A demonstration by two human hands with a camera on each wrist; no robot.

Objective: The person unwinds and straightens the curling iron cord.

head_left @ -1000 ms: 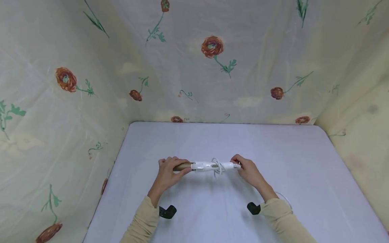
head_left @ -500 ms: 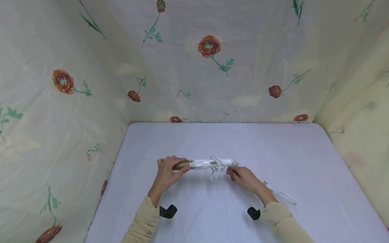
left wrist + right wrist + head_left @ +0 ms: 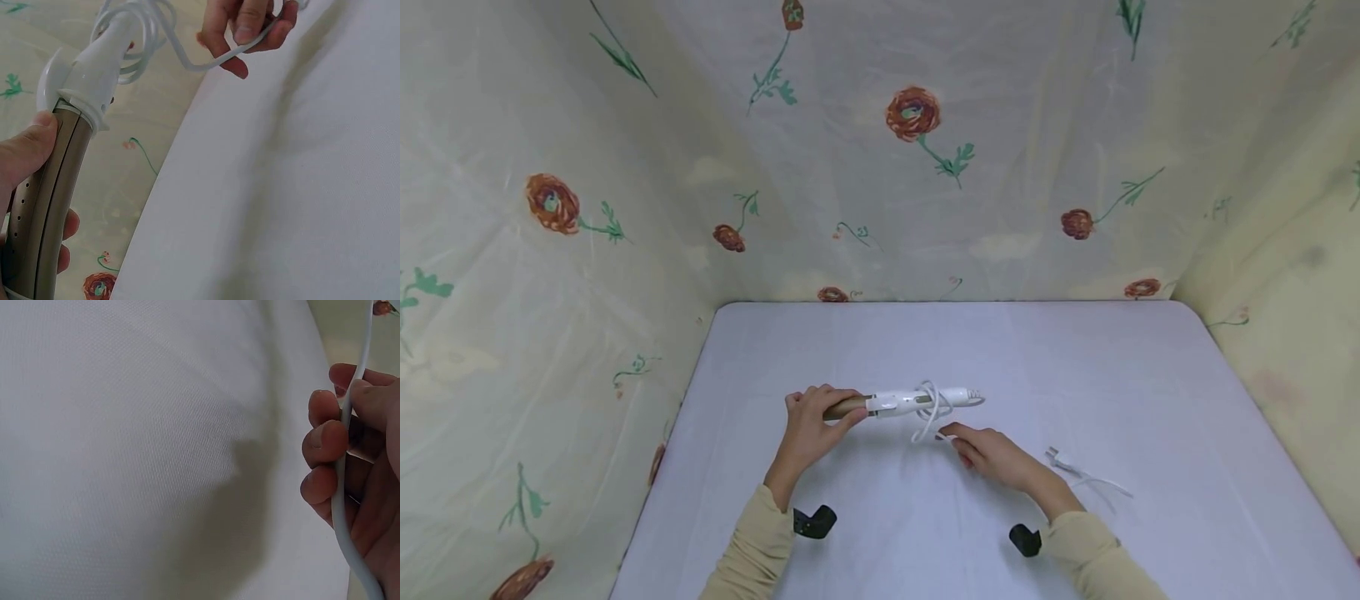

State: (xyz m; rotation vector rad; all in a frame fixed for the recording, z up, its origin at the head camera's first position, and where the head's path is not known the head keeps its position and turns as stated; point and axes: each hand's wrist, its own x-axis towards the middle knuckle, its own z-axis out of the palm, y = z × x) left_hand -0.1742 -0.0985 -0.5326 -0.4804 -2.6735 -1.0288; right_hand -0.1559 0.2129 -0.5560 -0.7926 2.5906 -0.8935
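My left hand [image 3: 811, 423] grips the bronze barrel [image 3: 53, 187] of a curling iron [image 3: 891, 405], thumb on one side and fingers round the other. The iron is held above the table, its white handle [image 3: 94, 72] pointing right in the head view. Loops of its white cord [image 3: 148, 37] are wound round the handle. A length of that cord runs to my right hand [image 3: 1000, 460], lower and to the right of the handle. In the right wrist view the thumb and curled fingers pinch the cord [image 3: 340, 512]. Beyond the right wrist shows the plug [image 3: 1055, 456] at the cord's free end.
The table [image 3: 1150, 375] has a white cover. Curtains [image 3: 1015, 183] printed with flowers enclose its back and sides. A black wrist-worn piece [image 3: 815, 522] juts from the left sleeve, and another black piece [image 3: 1025, 540] from the right.
My right hand has moved left and down from the handle's end, drawing a loop of cord out below the handle. The plug has come into sight. My left hand keeps its hold.
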